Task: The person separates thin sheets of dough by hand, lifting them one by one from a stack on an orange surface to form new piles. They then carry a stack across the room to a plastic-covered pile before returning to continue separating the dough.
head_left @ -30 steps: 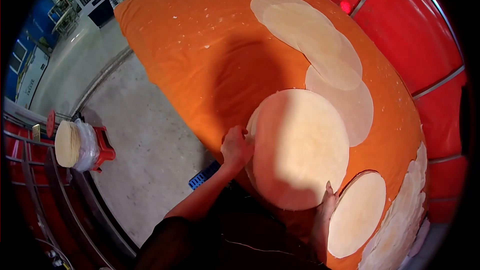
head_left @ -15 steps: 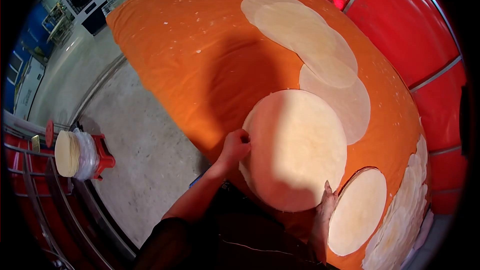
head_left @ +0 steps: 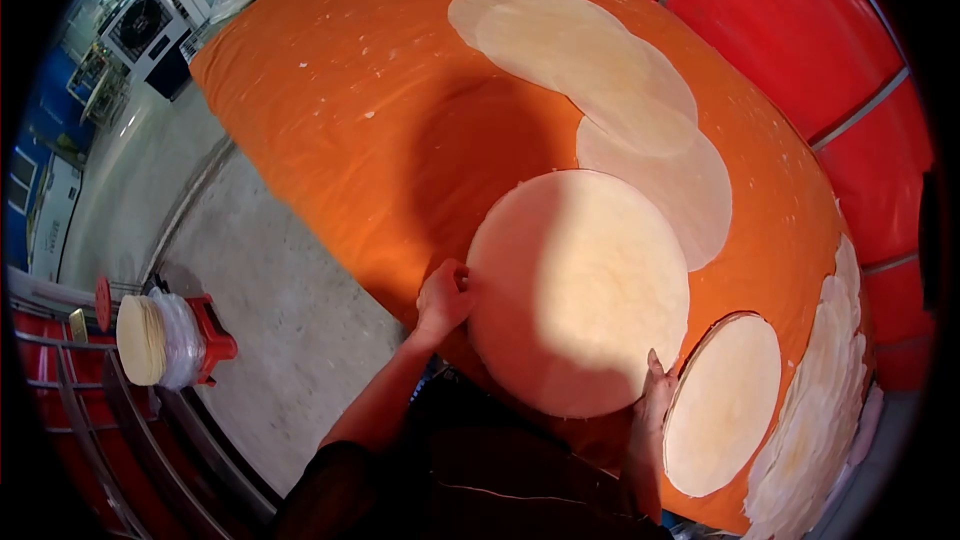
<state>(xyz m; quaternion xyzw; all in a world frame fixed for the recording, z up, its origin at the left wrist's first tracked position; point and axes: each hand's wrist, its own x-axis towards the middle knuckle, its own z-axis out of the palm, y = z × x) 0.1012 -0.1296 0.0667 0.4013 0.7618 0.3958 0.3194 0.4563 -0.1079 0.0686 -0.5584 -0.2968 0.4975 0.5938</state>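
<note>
A large round pale sheet, on what looks like a stack (head_left: 610,290), lies on the orange cloth near me, partly in shadow. At its left edge my left hand (head_left: 446,298) is closed, fingers pinched at the rim; what they hold is too small to make out. My right hand (head_left: 657,390) rests against the lower right edge with its thumb and fingers apart. Just right of it lies a smaller oval-looking stack (head_left: 722,405). Thin overlapping round sheets (head_left: 590,65) are spread beyond the large one.
Orange cloth (head_left: 330,140) covers the wide work surface. Many thin pale sheets (head_left: 815,410) overlap along its right edge. At the left, a red stool (head_left: 215,340) stands by a wrapped stack of rounds (head_left: 142,340) near metal rails. Red padded panels (head_left: 800,30) border the far right.
The view has shifted slightly, so the surface and sheets sit a little differently in frame. My left hand remains at the left rim and my right hand at the lower right edge.
</note>
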